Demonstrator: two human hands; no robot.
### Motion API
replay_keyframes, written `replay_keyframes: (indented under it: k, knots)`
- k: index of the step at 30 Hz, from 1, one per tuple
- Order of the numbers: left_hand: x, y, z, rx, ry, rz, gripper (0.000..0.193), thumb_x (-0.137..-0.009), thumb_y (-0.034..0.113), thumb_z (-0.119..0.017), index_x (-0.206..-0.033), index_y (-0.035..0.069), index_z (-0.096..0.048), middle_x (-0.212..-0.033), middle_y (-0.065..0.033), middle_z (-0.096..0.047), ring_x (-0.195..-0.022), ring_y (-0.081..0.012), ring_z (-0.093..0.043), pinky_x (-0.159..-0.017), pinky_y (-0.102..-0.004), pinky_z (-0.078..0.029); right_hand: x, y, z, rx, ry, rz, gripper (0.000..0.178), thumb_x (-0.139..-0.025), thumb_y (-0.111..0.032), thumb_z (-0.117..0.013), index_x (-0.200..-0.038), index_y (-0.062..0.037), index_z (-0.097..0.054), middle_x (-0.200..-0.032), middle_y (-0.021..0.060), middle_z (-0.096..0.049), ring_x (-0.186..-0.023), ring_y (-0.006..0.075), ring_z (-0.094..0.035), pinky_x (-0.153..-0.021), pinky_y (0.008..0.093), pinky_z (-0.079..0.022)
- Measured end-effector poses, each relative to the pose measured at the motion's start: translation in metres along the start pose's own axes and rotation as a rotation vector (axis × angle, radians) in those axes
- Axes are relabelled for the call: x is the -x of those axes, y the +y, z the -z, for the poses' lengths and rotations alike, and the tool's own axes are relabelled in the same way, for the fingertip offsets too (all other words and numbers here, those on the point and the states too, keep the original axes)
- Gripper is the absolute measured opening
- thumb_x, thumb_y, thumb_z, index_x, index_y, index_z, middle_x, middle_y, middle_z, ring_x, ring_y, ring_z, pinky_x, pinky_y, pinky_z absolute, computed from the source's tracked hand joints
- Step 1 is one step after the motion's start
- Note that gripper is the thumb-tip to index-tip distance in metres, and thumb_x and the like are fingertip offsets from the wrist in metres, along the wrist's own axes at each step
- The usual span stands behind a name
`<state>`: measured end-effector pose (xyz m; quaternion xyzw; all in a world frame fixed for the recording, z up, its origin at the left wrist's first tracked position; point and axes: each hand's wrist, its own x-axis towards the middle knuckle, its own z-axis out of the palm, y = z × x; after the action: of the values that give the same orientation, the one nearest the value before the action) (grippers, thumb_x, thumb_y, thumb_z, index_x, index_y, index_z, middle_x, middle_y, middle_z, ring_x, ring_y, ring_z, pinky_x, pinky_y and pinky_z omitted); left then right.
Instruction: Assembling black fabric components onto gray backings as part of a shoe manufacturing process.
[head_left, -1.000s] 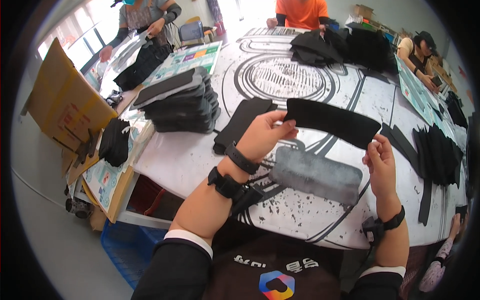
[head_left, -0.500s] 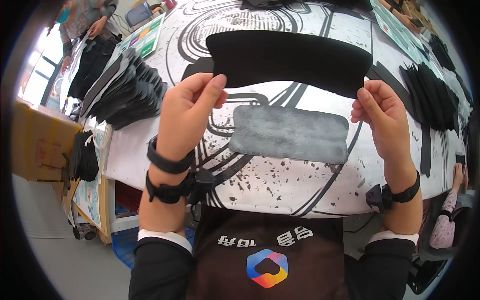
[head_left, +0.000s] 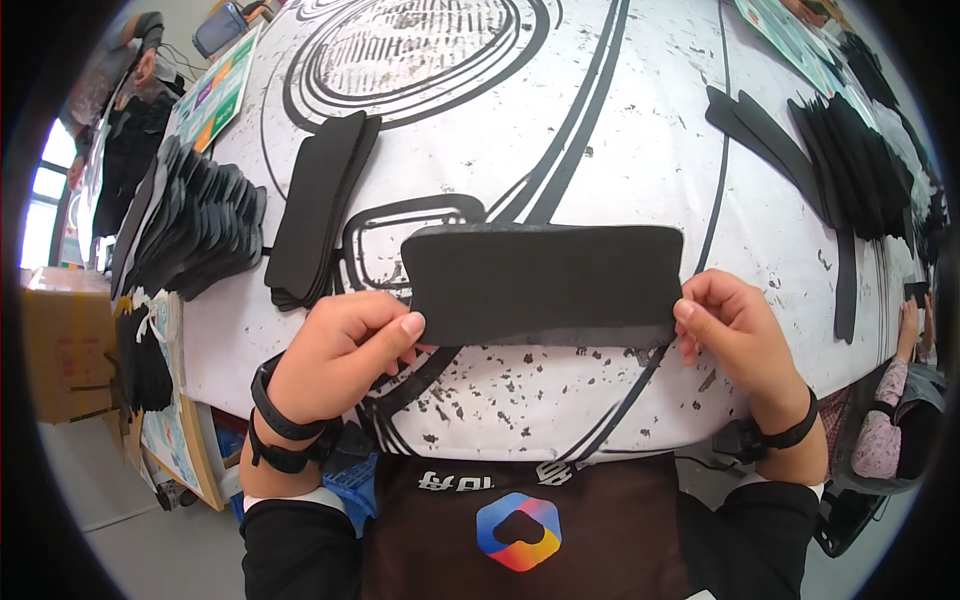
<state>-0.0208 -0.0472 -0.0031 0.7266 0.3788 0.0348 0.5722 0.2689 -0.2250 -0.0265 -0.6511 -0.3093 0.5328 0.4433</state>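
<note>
Black is the panel [head_left: 545,285] our left hand [head_left: 340,350] and right hand [head_left: 740,335] pinch between thumb and fingers near its lower corners, over a grey piece [head_left: 610,335] toward the near edge of the table [head_left: 520,420].

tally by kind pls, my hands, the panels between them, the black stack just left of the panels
Hands, left hand and right hand: 2
Black panel: 1
Grey panel, mostly covered: 1
Black stack: 1
Total: 5
</note>
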Motion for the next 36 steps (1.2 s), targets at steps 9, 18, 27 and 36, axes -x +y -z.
replay_keyframes:
  k: [9, 18, 27, 36]
  knots:
    - [-0.015, -0.013, -0.002, 0.010, -0.054, 0.114, 0.024, -0.089, 0.016, -0.055, -0.078, -0.003, -0.064, -0.066, -0.0043, -0.060, -0.057, -0.0081, -0.053, -0.052, -0.0227, -0.041, -0.003, -0.003, 0.001, 0.121, -0.002, -0.102, 0.016, -0.088, -0.013, -0.059, -0.084, 0.0019, -0.057, -0.066, 0.0000, -0.055, -0.055, 0.0053, -0.052, -0.050, 0.0195, -0.043]
    - [-0.017, -0.011, -0.005, -0.143, 0.016, 0.064, 0.023, -0.086, 0.013, -0.058, -0.074, -0.005, -0.064, -0.062, -0.0069, -0.058, -0.051, -0.0103, -0.055, -0.047, -0.0236, -0.041, -0.004, -0.007, 0.002, 0.288, 0.044, -0.126, 0.017, -0.085, -0.014, -0.064, -0.078, 0.0025, -0.062, -0.058, 0.0008, -0.057, -0.047, 0.0046, -0.052, -0.044, 0.0193, -0.038]
    - [-0.019, -0.009, -0.006, -0.084, 0.036, 0.147, 0.022, -0.086, 0.011, -0.059, -0.075, -0.007, -0.064, -0.064, -0.0092, -0.063, -0.051, -0.0099, -0.059, -0.046, -0.0212, -0.044, -0.004, -0.002, 0.001, 0.385, 0.079, -0.007, 0.015, -0.082, -0.012, -0.065, -0.076, 0.0017, -0.062, -0.059, 0.0043, -0.057, -0.049, 0.0074, -0.052, -0.046, 0.0215, -0.039]
    - [-0.018, -0.012, -0.004, -0.109, 0.060, 0.120, 0.021, -0.085, 0.012, -0.061, -0.074, -0.006, -0.065, -0.061, -0.0084, -0.063, -0.052, -0.0092, -0.060, -0.048, -0.0203, -0.045, -0.006, -0.003, -0.006, 0.461, 0.080, 0.057, 0.012, -0.079, -0.008, -0.067, -0.075, 0.0016, -0.062, -0.061, 0.0059, -0.058, -0.049, 0.0108, -0.053, -0.047, 0.0231, -0.040]
